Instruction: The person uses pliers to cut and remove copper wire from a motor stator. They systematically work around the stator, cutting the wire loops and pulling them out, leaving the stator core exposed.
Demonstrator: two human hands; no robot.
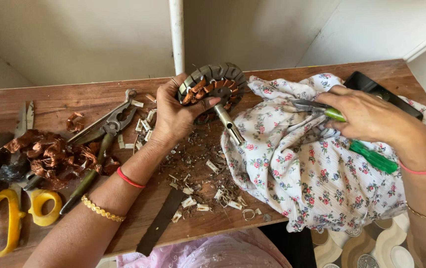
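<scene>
My left hand [174, 115] grips a round motor stator [215, 85] with copper windings and a metal shaft [229, 124], held tilted above the wooden table [54, 101]. My right hand [371, 118] holds green-handled pliers [371, 155], their metal jaws [306, 105] pointing left toward the stator, a short gap away. Both wrists carry red bands and gold bangles. Beneath my right hand lies a floral cloth [292, 168].
Combination pliers [104, 130] and a pile of stripped copper wire [49, 156] lie at the left. Yellow-handled scissors [14, 218] sit at the front left. Paper scraps and debris [198, 191] litter the middle. A flat metal strip [162, 221] lies near the front edge. A dark tray [379, 92] sits behind the cloth.
</scene>
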